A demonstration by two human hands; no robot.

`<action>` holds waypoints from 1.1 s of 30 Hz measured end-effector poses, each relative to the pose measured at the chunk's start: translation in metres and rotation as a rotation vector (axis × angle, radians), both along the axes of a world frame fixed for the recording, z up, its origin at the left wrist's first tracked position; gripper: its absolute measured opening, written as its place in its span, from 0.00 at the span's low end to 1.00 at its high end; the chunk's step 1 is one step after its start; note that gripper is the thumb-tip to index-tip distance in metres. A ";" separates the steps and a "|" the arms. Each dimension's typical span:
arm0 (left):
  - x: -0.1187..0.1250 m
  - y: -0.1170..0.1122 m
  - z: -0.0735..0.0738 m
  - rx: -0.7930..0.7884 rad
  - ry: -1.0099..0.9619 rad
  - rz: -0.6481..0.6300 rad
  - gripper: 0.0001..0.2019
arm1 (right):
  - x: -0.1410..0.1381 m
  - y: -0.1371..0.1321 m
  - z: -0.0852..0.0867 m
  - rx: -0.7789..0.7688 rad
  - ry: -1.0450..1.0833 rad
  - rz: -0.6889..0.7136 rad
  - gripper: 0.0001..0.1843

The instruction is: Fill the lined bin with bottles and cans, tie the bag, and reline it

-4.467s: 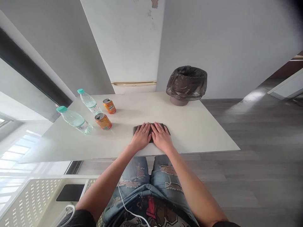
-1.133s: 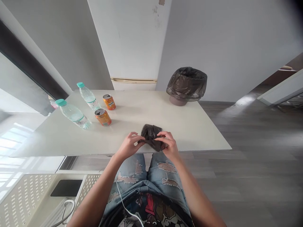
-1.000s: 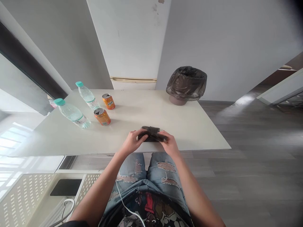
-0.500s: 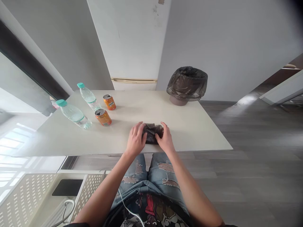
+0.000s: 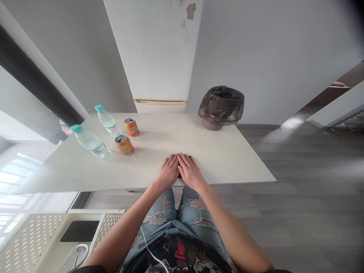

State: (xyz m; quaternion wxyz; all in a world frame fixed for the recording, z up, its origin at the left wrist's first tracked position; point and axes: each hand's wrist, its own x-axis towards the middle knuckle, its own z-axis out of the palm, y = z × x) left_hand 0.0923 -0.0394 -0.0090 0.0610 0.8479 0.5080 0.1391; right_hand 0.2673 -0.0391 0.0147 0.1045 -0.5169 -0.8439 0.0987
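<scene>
My left hand and my right hand lie flat, side by side, near the front edge of the white table. Their fingers are stretched out and press down on a folded dark plastic bag. The hands cover almost all of the bag; only a sliver shows between them.
Two water bottles with teal caps and two orange cans stand at the table's left. A bin lined with a dark bag sits at the back right. A white perforated rack holding a black phone is lower left.
The bag was lifted and folded between my fingers, then set down. It is now smaller, and both hands have flattened on top of it.
</scene>
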 end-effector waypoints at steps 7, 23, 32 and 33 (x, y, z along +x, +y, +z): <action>-0.001 0.001 0.002 -0.021 -0.020 -0.011 0.30 | 0.000 -0.002 -0.006 -0.005 -0.047 -0.056 0.35; 0.000 0.002 0.000 0.008 0.017 0.005 0.30 | -0.002 -0.004 -0.013 0.095 -0.022 -0.064 0.34; 0.000 0.003 -0.005 0.018 0.028 0.004 0.30 | -0.002 -0.003 -0.021 0.135 -0.003 -0.053 0.34; -0.001 0.003 -0.006 0.021 0.024 0.000 0.30 | -0.002 -0.003 -0.022 0.131 -0.002 -0.052 0.34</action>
